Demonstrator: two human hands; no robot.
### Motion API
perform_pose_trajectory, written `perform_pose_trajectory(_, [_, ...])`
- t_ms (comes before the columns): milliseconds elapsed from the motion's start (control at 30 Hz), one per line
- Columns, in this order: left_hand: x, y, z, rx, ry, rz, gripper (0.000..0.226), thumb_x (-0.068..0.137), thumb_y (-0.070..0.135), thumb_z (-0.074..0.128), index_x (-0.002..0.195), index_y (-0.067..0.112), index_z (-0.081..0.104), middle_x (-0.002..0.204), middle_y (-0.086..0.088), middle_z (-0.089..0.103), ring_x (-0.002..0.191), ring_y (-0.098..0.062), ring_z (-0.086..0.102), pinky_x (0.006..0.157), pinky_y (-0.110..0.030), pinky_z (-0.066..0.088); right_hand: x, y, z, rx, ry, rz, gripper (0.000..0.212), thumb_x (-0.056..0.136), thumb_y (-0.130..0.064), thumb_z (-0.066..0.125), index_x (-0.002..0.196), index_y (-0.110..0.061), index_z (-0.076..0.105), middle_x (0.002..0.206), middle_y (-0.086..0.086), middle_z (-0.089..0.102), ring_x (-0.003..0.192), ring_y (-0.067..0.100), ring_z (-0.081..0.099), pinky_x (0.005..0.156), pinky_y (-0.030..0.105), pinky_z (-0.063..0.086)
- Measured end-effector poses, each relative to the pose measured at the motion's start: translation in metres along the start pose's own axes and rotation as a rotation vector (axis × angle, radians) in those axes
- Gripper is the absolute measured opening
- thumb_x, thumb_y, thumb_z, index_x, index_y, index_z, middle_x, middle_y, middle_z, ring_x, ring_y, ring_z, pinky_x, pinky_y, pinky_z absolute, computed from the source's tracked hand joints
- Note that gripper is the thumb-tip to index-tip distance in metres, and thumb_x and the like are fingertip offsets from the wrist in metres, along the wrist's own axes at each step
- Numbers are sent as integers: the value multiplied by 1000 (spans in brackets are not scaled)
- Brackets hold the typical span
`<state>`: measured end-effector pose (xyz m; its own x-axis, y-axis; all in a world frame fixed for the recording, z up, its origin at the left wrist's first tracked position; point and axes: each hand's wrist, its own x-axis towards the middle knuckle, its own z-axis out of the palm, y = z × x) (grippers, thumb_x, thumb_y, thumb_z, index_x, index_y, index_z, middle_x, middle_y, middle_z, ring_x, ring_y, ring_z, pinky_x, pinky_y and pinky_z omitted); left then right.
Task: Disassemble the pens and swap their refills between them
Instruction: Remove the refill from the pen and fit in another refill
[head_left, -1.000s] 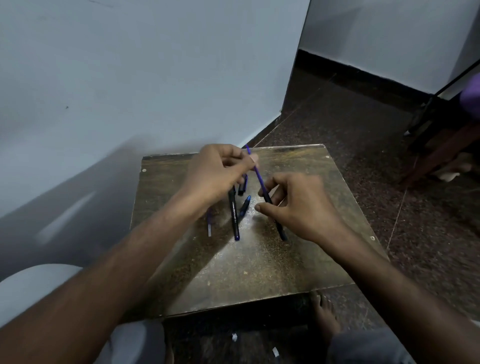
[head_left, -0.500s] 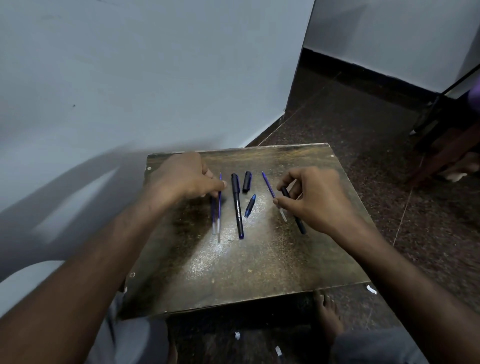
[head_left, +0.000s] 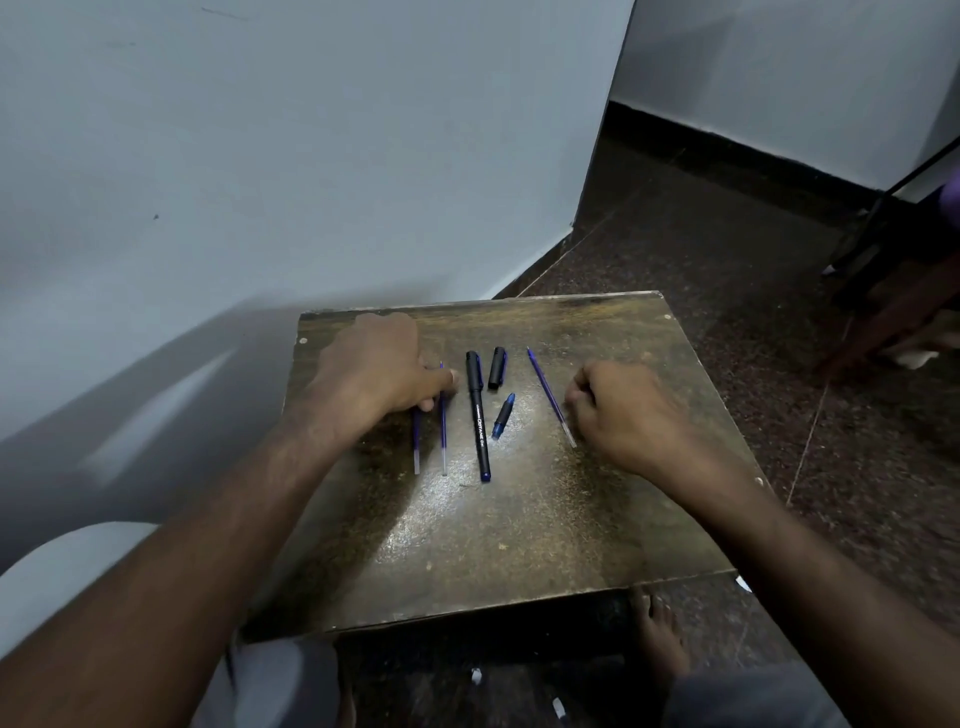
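Observation:
My left hand (head_left: 376, 374) lies on the small wooden table (head_left: 519, 530), its thumb and fingers pinched on the top of a thin blue refill (head_left: 443, 441). A second refill (head_left: 416, 447) lies just left of it, upper end under the hand. Mid-table lie a capped black pen (head_left: 477, 415), a loose black cap (head_left: 497, 367) and a short blue tip piece (head_left: 503, 415). Right of them, a third refill (head_left: 548, 395) lies slanted. My right hand (head_left: 621, 410) rests knuckles-up beside it, fingers curled; the black barrel it held is hidden.
A pale wall runs close along the table's left and far sides. Dark speckled floor lies to the right, with dark furniture legs (head_left: 893, 291) at the far right. My bare foot (head_left: 657, 634) and grey-clad knees sit below the table's near edge.
The left hand carried a refill from above the table down to the left, beside another. The right hand lowered with the black barrel, and another refill now lies free beside it.

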<state>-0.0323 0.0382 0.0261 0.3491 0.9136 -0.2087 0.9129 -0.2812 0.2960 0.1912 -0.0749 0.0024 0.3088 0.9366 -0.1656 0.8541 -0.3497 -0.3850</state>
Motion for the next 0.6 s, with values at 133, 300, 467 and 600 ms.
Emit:
perform_pose_trajectory(133, [2,-2,-1,-14,50,3,49,93,57,77,62,19,80,43,12,65,59,-10,64,63,-30,51,-1,-3,0,-61,-17,-10,41,103,-41,71,83,-6,80,82,12,80,81,26,76,52,27,42])
perform_pose_trajectory(300, [13,-16,-7,40,104,-80,47,92,56,76,70,16,66,83,-6,72,84,-31,71,80,-41,62,-1,-4,3,-119,-30,-8,42,100,-40,72,74,-7,73,72,6,72,71,26,70,61,33,50])
perform_pose_trajectory(467, [13,-21,-4,65,-29,-95,53,99,51,70,62,16,80,58,6,77,64,-14,76,89,-40,66,-2,-7,7,-169,-24,-2,38,96,-32,65,63,-15,56,61,1,59,57,21,58,53,30,39])
perform_pose_trajectory(600, [13,-22,-1,64,17,-87,51,100,48,70,62,15,80,60,3,78,67,-18,76,87,-41,66,-2,-12,7,-172,-35,-7,35,94,-31,64,64,-16,56,61,0,57,55,19,54,51,30,35])
